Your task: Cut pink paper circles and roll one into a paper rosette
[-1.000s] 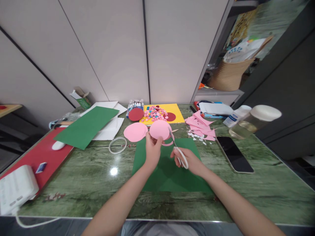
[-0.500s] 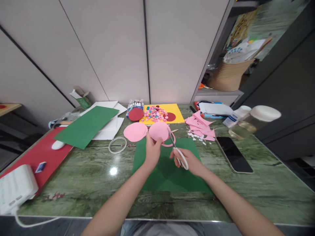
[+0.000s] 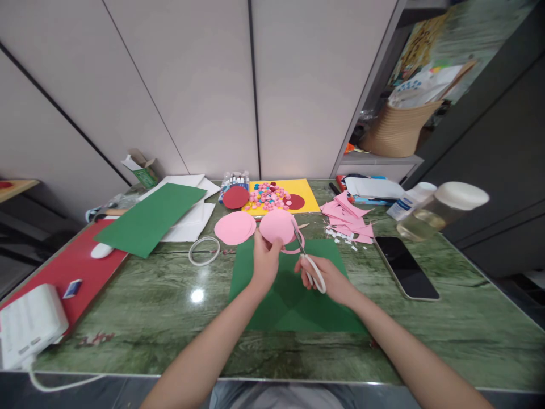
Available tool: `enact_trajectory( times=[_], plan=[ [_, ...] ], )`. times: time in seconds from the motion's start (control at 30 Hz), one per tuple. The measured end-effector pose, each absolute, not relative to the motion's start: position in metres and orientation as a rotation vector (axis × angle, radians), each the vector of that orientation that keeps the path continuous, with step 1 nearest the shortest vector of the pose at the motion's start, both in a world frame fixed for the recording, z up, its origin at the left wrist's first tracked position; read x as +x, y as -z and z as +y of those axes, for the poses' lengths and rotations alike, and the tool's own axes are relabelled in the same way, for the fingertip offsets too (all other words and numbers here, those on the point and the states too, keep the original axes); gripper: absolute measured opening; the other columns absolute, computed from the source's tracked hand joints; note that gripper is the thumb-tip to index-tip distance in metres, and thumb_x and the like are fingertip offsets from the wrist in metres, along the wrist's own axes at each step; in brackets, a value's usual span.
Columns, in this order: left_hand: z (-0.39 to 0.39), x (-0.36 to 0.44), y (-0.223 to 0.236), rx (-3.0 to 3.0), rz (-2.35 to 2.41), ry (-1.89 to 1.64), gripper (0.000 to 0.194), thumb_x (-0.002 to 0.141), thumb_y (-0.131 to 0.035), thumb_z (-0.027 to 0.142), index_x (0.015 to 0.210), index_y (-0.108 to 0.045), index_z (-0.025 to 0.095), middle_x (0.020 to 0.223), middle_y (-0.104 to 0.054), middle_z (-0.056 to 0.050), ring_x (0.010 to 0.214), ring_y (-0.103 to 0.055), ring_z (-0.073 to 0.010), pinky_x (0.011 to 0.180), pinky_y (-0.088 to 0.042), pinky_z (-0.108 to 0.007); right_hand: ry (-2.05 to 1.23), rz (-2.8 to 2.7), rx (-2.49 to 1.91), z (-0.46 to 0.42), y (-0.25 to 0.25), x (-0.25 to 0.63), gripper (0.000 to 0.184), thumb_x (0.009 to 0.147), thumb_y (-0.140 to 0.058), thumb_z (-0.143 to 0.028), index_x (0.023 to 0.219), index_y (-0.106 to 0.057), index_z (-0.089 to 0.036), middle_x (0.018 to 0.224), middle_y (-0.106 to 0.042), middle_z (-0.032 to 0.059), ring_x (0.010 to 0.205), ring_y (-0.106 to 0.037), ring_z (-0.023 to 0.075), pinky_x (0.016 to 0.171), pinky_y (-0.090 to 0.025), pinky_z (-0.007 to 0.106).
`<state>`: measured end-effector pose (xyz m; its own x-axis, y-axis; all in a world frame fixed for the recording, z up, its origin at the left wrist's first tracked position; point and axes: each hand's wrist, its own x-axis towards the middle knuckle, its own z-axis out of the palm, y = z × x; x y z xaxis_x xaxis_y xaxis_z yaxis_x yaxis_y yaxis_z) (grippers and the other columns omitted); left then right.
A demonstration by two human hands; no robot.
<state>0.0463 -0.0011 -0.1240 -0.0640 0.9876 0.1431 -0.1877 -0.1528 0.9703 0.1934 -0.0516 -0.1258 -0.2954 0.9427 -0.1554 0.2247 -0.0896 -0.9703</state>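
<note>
My left hand (image 3: 267,258) pinches the lower edge of a pink paper circle (image 3: 276,225), held above a green sheet (image 3: 298,312). White-handled scissors (image 3: 316,277) are in my right hand (image 3: 326,275), their blades against the circle's right edge. A thin curved pink strip (image 3: 302,241) hangs beside the blades at that edge. Just left of the held circle, overlapping pink circles (image 3: 232,228) lie on the table. A white ring (image 3: 204,251), perhaps a tape roll, rests below them.
Behind my hands, a yellow sheet (image 3: 309,193) bears small colourful pieces and a dark red circle (image 3: 294,201). Pink scraps (image 3: 347,216), a phone (image 3: 406,267) and a lidded container (image 3: 443,213) are at right. Another green sheet (image 3: 153,218) and a red sheet (image 3: 97,267) lie left.
Almost nothing differs. The whole view has shifted very slightly; both hands, the scissors and the pink circle keep nearly the same position.
</note>
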Motion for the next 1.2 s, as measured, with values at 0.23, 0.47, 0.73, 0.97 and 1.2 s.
enact_trajectory(
  times=[0.23,0.47,0.73,0.97,1.2],
  plan=[
    [-0.0011,0.0455,0.126,1.133,1.02,-1.47,0.015,0.075,-0.052,0.019,0.087,-0.042,0.019,0.079,-0.049,0.001,0.062,-0.048,-0.0081,0.056,-0.042,-0.02,-1.432,-1.545,-1.282,-0.0521,0.1272,0.1935,0.043,0.086,-0.037,-0.054,0.081,-0.055,-0.016,0.056,-0.052,-0.0011,0.05,-0.049,0.0103,0.048,-0.038,0.021],
    [-0.001,0.0471,0.1278,1.132,1.004,-1.435,0.021,0.076,-0.053,0.024,0.092,-0.041,0.02,0.085,-0.053,0.0,0.062,-0.052,-0.0088,0.056,-0.044,-0.021,-1.421,-1.564,-1.285,-0.051,0.1293,0.1929,0.041,0.084,-0.039,-0.054,0.079,-0.055,-0.016,0.054,-0.052,-0.0012,0.049,-0.05,0.0105,0.047,-0.037,0.021],
    [-0.004,0.0466,0.1227,1.122,1.029,-1.421,0.02,0.072,-0.05,0.016,0.09,-0.041,0.02,0.085,-0.049,0.0,0.064,-0.049,-0.0087,0.057,-0.045,-0.021,-1.432,-1.557,-1.328,-0.0518,0.1254,0.1935,0.041,0.085,-0.039,-0.053,0.076,-0.056,-0.016,0.053,-0.053,-0.0012,0.048,-0.049,0.0103,0.046,-0.036,0.021],
    [-0.0063,0.0467,0.1203,1.121,1.018,-1.407,0.025,0.068,-0.05,0.014,0.091,-0.043,0.02,0.088,-0.046,-0.001,0.073,-0.048,-0.0119,0.054,-0.044,-0.019,-1.437,-1.556,-1.313,-0.052,0.1237,0.1951,0.042,0.085,-0.039,-0.054,0.079,-0.056,-0.016,0.055,-0.052,-0.001,0.049,-0.048,0.0104,0.048,-0.037,0.021],
    [-0.0022,0.0453,0.1266,1.115,1.019,-1.465,0.025,0.071,-0.051,0.016,0.094,-0.042,0.02,0.088,-0.048,-0.001,0.073,-0.048,-0.0109,0.058,-0.044,-0.019,-1.431,-1.549,-1.314,-0.0517,0.1265,0.1956,0.041,0.085,-0.039,-0.054,0.078,-0.055,-0.017,0.054,-0.052,-0.0016,0.049,-0.049,0.0108,0.047,-0.036,0.021]
  ],
)
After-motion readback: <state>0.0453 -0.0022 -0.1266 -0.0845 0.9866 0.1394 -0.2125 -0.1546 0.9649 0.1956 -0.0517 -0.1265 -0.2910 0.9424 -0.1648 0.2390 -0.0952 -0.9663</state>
